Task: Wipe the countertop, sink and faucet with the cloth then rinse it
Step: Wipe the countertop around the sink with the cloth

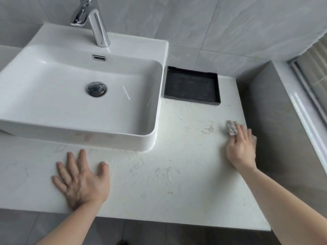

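Observation:
A white marble-look countertop [177,174] carries a white rectangular sink [53,124] with a chrome drain plug [96,88]. A chrome faucet [98,27] rises from the sink's back ledge. My right hand [241,147] presses a small grey-white cloth [231,127] flat on the countertop near its right edge; most of the cloth lies hidden under the palm. My left hand [81,179] rests flat on the counter in front of the sink, fingers spread, holding nothing. Water drops and streaks lie on the counter by the sink's front right corner.
An empty black tray [192,85] sits on the counter right of the sink, against the grey tiled wall [212,23]. A grey side wall [274,121] bounds the counter on the right, with a window sill beyond. The counter's front edge runs below my forearms.

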The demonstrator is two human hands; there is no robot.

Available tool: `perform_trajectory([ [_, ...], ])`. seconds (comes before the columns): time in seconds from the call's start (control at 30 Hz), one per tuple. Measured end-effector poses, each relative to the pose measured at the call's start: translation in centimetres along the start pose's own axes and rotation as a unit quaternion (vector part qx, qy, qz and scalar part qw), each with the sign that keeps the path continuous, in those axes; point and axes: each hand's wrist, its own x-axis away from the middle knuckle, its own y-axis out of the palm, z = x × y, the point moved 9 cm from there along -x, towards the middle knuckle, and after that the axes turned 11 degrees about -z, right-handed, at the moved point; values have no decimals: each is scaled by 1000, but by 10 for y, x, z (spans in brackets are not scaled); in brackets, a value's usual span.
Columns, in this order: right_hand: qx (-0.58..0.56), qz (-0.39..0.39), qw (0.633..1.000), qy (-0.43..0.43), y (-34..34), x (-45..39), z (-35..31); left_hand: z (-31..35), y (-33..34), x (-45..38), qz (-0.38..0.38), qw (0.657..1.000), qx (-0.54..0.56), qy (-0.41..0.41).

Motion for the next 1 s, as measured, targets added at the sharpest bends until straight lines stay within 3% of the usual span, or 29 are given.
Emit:
perform_trajectory([
  [0.13,-98,68,988,97,-28,14,26,1,-1,1,-3,1000,3,-1],
  [0.27,-152,66,984,-66,-14,28,-59,1,-2,0,-3,1000,1,1],
  [0.47,-41,-117,964,-233,102,72,-174,2,-2,1,3,1000,4,4],
  [0.6,45,-112,955,-271,132,102,-195,1,-2,1,7,1000,3,6],
  [0.77,55,-93,967,-231,98,92,-141,1,-2,1,13,1000,2,8],
  [1.0,3,-7,1000,-4,1,59,26,-1,-1,0,18,1000,6,9],
])
